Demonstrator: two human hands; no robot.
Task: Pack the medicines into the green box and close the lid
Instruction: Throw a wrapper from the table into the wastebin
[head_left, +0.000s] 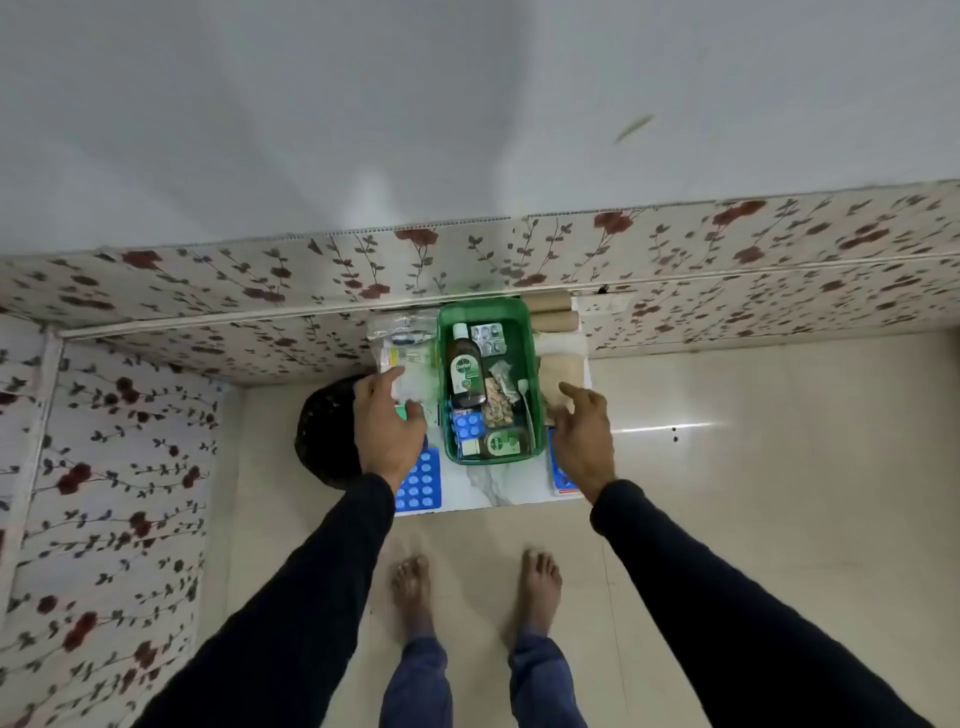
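Observation:
The open green box (535, 364) stands on a small white table (498, 483). Inside lie a brown antiseptic bottle (465, 371), silver blister strips (488, 338), a blue blister pack (467, 426), a round green tin (501, 443) and a packet of pale pieces (497, 402). My left hand (387, 421) hovers left of the box, fingers apart, over clear packets (402, 338). A blue blister sheet (421, 483) lies partly under my left wrist. My right hand (584, 436) hovers right of the box, fingers spread, over a beige cloth (558, 371) and another blue sheet (561, 480).
Two cardboard tubes (553, 312) lie behind the box against the floral wall (208, 291). A black round basket (324, 431) sits on the floor left of the table. My bare feet (475, 587) stand on the tiled floor in front.

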